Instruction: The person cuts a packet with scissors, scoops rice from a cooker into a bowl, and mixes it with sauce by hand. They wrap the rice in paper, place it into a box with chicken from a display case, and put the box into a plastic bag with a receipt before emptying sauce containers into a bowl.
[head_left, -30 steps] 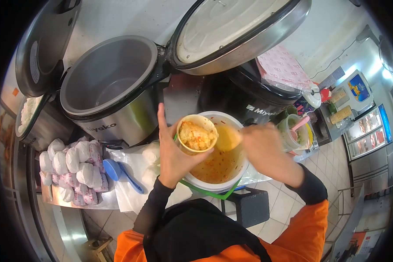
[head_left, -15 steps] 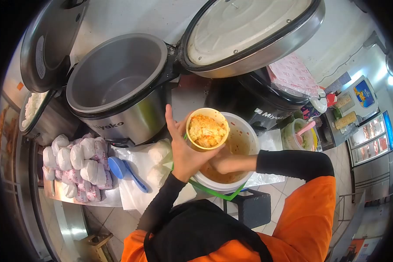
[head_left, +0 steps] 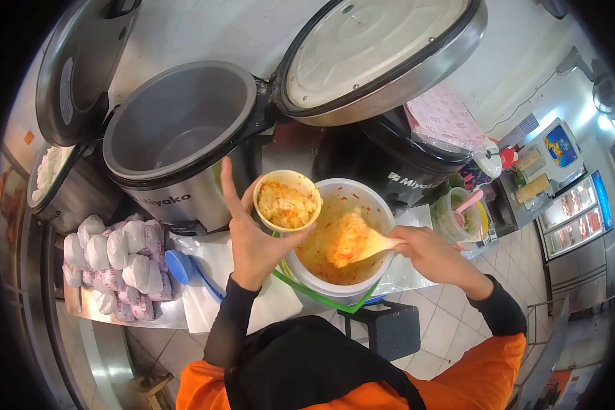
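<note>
A grey-lined steel rice cooker (head_left: 150,99) stands with its inner pot showing, and a broad steel-rimmed lid (head_left: 369,55) tilts up beside it. A smaller cooker (head_left: 75,205) at the far left holds something white, probably rice, though the edge of the view is warped. Paper-wrapped bundles (head_left: 119,263) are piled near a blue scoop (head_left: 179,266). Pink printed paper (head_left: 447,116) rests on a black cooker (head_left: 383,147). A pink-handled utensil (head_left: 469,200) stands in a tub (head_left: 444,222). A black stool (head_left: 394,329) sits on floor tiles (head_left: 434,311).
</note>
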Available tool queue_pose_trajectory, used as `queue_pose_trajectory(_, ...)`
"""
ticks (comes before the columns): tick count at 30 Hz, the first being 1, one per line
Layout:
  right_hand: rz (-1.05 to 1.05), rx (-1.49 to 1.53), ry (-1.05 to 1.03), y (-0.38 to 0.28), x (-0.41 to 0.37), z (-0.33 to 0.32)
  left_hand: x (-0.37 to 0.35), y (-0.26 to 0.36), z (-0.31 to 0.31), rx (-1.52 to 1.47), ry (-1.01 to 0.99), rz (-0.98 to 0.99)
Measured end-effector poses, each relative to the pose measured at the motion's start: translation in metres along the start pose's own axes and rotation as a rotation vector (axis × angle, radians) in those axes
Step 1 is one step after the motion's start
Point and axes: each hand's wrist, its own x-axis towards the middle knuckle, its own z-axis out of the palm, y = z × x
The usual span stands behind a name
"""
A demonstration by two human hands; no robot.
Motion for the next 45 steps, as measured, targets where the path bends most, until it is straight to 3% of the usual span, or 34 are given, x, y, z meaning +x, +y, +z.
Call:
queue_pose_trajectory(2,0.083,-0.102,0.14,-0.014,-0.017,-0.013,-0.001,0.008,-0.002,0.152,-0.154,-0.012)
queue_pose_trajectory(3,0.086,-0.101,0.143,-0.02,-0.022,-0.016,-0.003,0.004,-0.001,0.299,-0.233,0.085)
queue_pose_trajectory(6,0.085,-0.283,0.325,-0.029,-0.032,-0.016,-0.01,0.018,0.014,0.354,-0.391,-0.029)
queue_pose_trajectory(8,0.01,-0.527,0.478,-0.03,-0.03,-0.005,-0.011,0.017,0.028,0.362,-0.44,0.022)
queue_pose_trajectory(12,0.05,-0.818,0.448,-0.042,-0.024,0.032,-0.013,0.017,0.05,0.456,-0.478,0.161)
queue_pose_trajectory(16,0.014,-0.936,0.484,-0.038,-0.027,0.054,-0.013,0.014,0.051,0.393,-0.521,0.011)
queue_pose_trajectory(19,0.031,-0.752,0.634,-0.021,-0.038,0.038,-0.013,0.01,0.045,0.219,-0.475,-0.053)
queue_pose_trajectory(21,0.257,-0.11,0.771,-0.014,-0.044,0.029,-0.014,0.006,0.044,0.051,-0.439,-0.071)
queue_pose_trajectory(22,0.256,-0.11,0.774,-0.015,-0.045,0.03,-0.015,0.006,0.044,0.051,-0.439,-0.068)
queue_pose_trajectory(24,0.324,0.35,0.526,-0.019,-0.051,0.039,-0.016,0.008,0.046,-0.025,-0.384,-0.072)
queue_pose_trajectory(31,0.238,0.158,0.474,-0.043,-0.018,0.088,-0.02,0.004,0.045,-0.023,-0.365,-0.102)
queue_pose_trajectory(33,0.233,0.13,0.431,-0.043,-0.016,0.082,-0.021,0.0,0.044,0.192,-0.384,-0.012)
queue_pose_trajectory(36,0.229,0.113,0.343,-0.044,-0.016,0.063,-0.022,0.002,0.045,0.269,-0.389,0.013)
queue_pose_trajectory(43,0.165,0.201,0.198,-0.021,-0.029,0.026,-0.024,0.003,0.047,0.282,-0.392,0.01)
queue_pose_trajectory(45,0.183,0.231,0.265,-0.021,-0.031,0.032,-0.023,0.002,0.047,0.238,-0.384,-0.041)
